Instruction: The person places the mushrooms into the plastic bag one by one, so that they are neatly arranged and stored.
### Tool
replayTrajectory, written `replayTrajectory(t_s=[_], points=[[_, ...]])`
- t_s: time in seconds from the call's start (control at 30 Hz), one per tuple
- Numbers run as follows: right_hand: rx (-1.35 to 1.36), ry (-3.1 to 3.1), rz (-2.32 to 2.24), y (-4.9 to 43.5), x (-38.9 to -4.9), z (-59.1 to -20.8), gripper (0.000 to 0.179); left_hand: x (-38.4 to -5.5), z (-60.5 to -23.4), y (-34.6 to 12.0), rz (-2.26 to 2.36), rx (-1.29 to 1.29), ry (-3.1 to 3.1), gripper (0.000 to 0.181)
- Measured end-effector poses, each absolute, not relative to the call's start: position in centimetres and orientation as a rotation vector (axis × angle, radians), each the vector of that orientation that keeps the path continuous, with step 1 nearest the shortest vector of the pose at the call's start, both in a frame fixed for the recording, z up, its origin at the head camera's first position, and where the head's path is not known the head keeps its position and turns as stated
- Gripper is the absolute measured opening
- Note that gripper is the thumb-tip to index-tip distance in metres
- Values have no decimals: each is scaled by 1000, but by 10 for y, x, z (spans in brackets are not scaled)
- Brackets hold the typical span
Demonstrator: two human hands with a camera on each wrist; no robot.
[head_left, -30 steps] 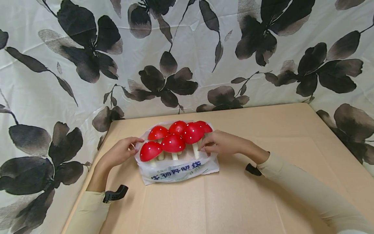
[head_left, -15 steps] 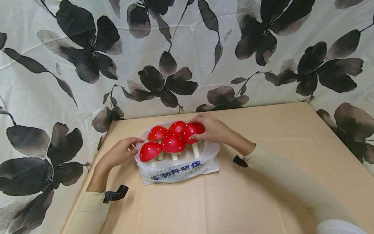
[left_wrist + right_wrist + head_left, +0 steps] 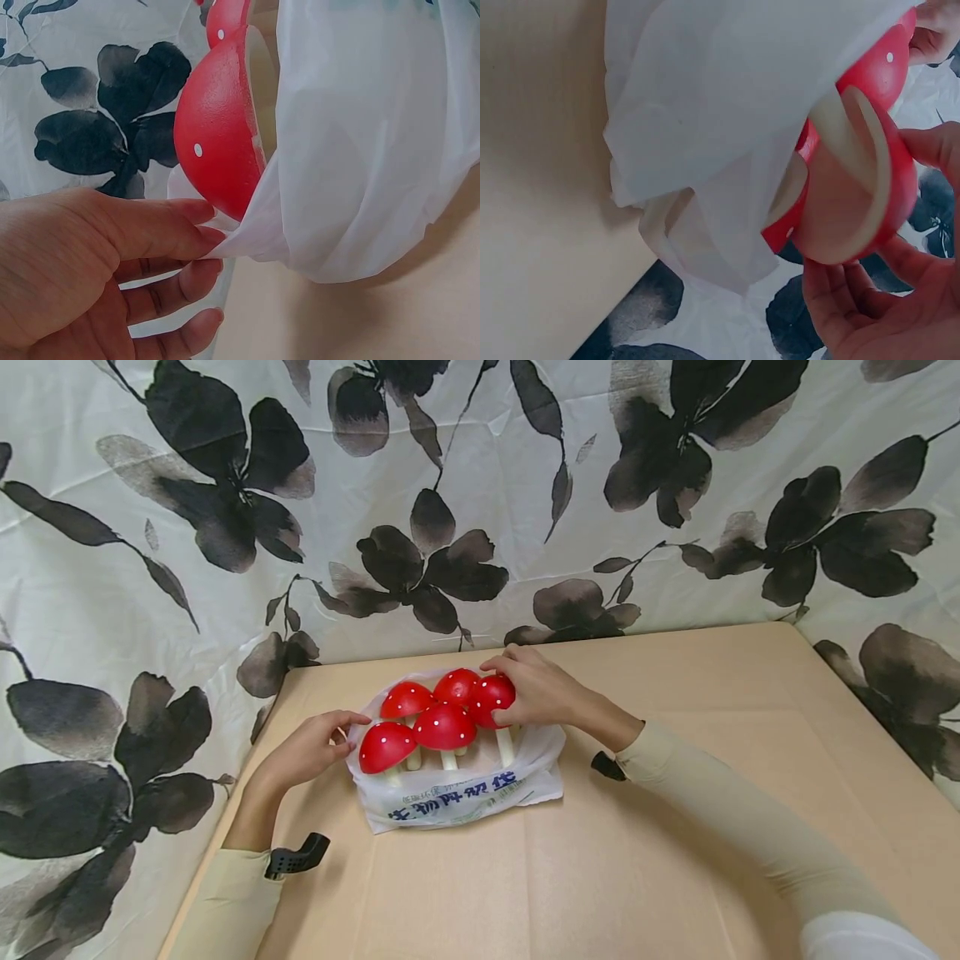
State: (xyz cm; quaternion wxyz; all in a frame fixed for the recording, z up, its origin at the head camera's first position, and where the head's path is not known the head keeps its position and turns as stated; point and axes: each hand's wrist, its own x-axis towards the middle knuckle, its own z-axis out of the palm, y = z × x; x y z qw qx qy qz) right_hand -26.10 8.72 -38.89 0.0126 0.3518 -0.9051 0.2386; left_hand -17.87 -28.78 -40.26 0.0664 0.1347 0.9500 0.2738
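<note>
A white plastic bag (image 3: 540, 783) with blue lettering lies on the table, holding several toy mushrooms with red, white-dotted caps and pale stems. At its left side my left hand (image 3: 306, 750) pinches the edge of the bag between thumb and forefinger, with the other fingers loose, as the left wrist view shows. One red cap (image 3: 221, 127) bulges right beside those fingertips. On the right, my right hand (image 3: 543, 689) grips the cap of the rightmost mushroom (image 3: 492, 695), thumb on one side and fingers on the other. That mushroom's stem (image 3: 840, 135) runs down into the bag.
The bag rests on a pale wooden table (image 3: 600, 877), near its back left edge. Behind and beside the table hangs a white cloth (image 3: 525, 527) with dark printed flowers. Dark wrist devices (image 3: 297, 857) stick out at both sleeves.
My right hand has left the bag's right rim, moved up and left, and taken hold of the rightmost mushroom's cap. My left hand keeps its place at the bag's left edge.
</note>
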Motion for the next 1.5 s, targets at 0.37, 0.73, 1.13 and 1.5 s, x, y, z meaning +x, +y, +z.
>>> replayTrajectory(t_s=[0.37, 0.73, 1.13, 1.5], points=[[1015, -2643, 928, 96, -264, -387, 63, -179, -402, -289, 822, 405, 2867, 40], [1179, -2679, 908, 106, -262, -394, 63, -178, -402, -289, 818, 410, 2869, 39], [1274, -2866, 1194, 118, -270, -384, 50, -178, -402, -289, 832, 415, 2865, 39], [1333, -2893, 870, 115, -265, -386, 57, -178, -403, -289, 833, 413, 2866, 39]])
